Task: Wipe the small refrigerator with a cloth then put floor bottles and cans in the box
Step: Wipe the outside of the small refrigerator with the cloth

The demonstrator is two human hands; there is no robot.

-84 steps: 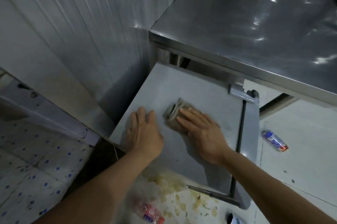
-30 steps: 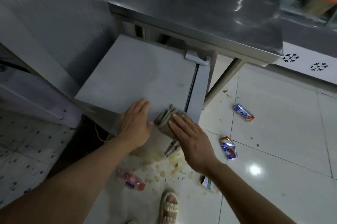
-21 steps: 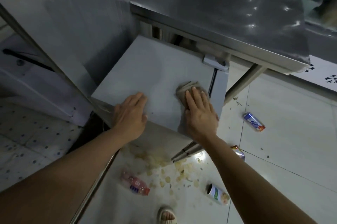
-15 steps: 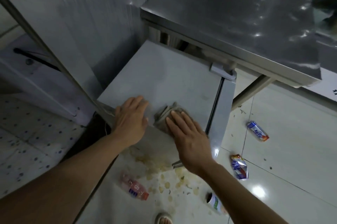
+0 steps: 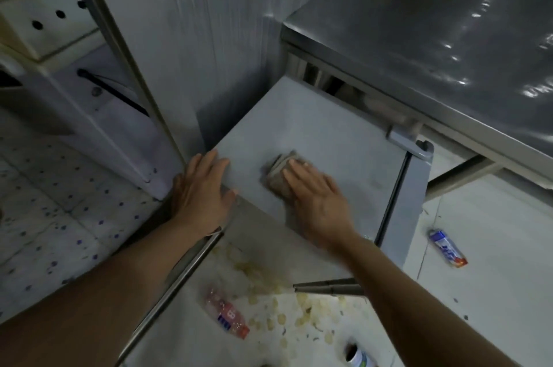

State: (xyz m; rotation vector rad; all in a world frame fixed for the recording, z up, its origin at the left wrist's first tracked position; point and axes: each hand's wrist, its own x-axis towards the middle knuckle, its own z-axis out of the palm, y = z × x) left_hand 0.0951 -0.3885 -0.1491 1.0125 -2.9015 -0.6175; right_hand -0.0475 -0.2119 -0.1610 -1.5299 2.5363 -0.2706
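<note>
The right hand (image 5: 317, 199) lies flat, fingers spread and unclenched, pressing a folded grey cloth (image 5: 278, 175) onto the top of the small refrigerator (image 5: 323, 130) about midway between its left edge and the door seam. The cloth pokes out ahead of the fingertips toward the back edge, so the unwiped stretch lies straight ahead and to the right. The left hand (image 5: 200, 190) rests open on the left front corner, holding nothing, farther from the cloth.
</note>
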